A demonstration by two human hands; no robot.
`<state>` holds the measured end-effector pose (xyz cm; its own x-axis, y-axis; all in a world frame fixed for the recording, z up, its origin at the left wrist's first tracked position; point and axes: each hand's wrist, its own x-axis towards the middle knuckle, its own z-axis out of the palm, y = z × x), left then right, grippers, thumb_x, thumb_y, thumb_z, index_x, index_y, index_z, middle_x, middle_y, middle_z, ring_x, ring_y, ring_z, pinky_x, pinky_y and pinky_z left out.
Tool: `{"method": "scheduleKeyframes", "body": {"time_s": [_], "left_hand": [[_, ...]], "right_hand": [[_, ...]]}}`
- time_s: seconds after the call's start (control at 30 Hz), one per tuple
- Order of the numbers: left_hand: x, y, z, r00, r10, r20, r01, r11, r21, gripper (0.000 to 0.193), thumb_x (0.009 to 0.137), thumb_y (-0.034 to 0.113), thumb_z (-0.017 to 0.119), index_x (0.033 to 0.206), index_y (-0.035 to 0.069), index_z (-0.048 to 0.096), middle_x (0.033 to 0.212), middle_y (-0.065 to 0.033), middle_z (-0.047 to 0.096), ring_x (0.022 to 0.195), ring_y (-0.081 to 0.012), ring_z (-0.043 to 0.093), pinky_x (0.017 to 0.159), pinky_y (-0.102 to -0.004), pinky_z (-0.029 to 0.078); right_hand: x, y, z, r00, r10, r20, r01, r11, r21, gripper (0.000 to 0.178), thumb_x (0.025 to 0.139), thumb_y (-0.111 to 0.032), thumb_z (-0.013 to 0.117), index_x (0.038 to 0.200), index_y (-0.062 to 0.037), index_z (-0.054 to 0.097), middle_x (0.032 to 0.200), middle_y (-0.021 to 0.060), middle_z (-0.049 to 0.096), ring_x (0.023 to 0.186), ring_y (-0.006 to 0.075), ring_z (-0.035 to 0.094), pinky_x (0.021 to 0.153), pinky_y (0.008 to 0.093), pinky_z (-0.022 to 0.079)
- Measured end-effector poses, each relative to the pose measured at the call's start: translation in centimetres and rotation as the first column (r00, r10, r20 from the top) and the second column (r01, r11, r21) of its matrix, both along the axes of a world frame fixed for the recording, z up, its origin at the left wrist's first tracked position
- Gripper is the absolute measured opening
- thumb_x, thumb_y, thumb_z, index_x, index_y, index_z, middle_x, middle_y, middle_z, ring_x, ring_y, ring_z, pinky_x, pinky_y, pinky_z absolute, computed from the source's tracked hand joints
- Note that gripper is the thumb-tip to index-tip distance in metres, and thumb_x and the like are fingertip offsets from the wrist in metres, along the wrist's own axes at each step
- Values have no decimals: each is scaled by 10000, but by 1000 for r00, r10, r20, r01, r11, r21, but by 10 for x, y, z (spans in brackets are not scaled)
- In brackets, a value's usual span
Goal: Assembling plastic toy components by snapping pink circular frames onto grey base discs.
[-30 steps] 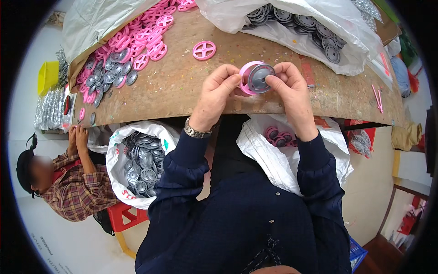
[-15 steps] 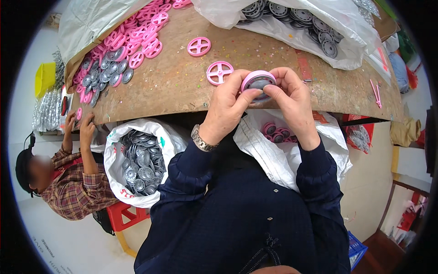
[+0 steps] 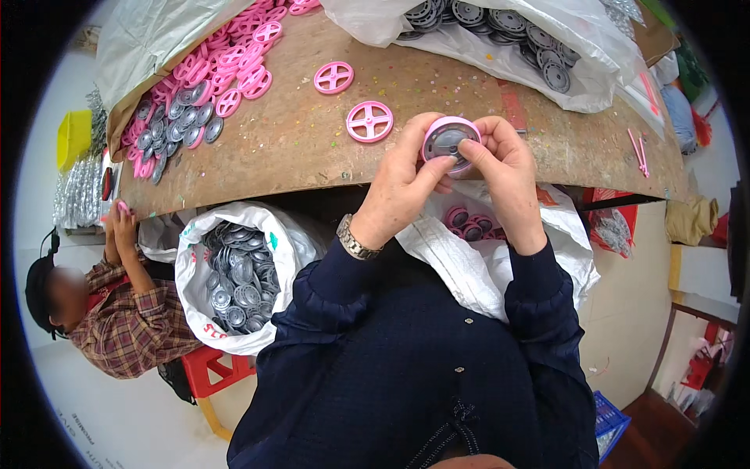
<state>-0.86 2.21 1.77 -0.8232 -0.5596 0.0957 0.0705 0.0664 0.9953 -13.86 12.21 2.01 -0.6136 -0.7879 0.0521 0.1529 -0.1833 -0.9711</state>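
Note:
Over the table's near edge, my left hand (image 3: pixel 400 181) and my right hand (image 3: pixel 506 173) are both closed on one toy wheel (image 3: pixel 447 139). It has a pink rim with a grey disc set in its face. My thumbs press on the grey disc while my fingers wrap the rim from behind. Just left of my hands a pink spoked wheel (image 3: pixel 369 122) lies flat on the wooden table (image 3: pixel 289 148). Another pink spoked wheel (image 3: pixel 333 77) lies a little farther back.
Pink wheels (image 3: pixel 251 76) and grey discs (image 3: pixel 186 119) are heaped at the far left. A clear bag (image 3: pixel 605 59) of grey discs is at the back. Below the table stand sacks of grey discs (image 3: pixel 244 273) and pink-and-grey wheels (image 3: pixel 473 228). A co-worker (image 3: pixel 125 320) sits at left.
The wheel in my hands has shifted slightly right and tilted, so more of its grey face shows. The co-worker's hands have come together and down from the table edge.

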Motion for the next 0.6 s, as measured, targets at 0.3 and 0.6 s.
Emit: {"method": "scheduleKeyframes", "body": {"time_s": [0.3, 0.6], "left_hand": [[8, 3, -3, 999, -31, 37, 37, 981, -192, 457, 926, -15, 597, 1365, 49, 486, 1015, -56, 631, 678, -92, 621, 584, -234, 523], [3, -1, -1, 997, -79, -27, 56, 872, -486, 427, 901, 65, 657, 1318, 41, 565, 1036, -97, 658, 822, -155, 634, 699, -304, 531]], "right_hand": [[-1, 10, -4, 933, 58, -354, -32, 996, 78, 104, 948, -106, 627, 949, -3, 635, 840, -4, 633, 764, 70, 578, 695, 231, 473], [-10, 44, -2, 902, 79, -424, -5, 985, 171, 112, 924, -107, 639, 948, 3, 636, 775, 48, 625, 738, 110, 582, 670, 261, 468]]}}
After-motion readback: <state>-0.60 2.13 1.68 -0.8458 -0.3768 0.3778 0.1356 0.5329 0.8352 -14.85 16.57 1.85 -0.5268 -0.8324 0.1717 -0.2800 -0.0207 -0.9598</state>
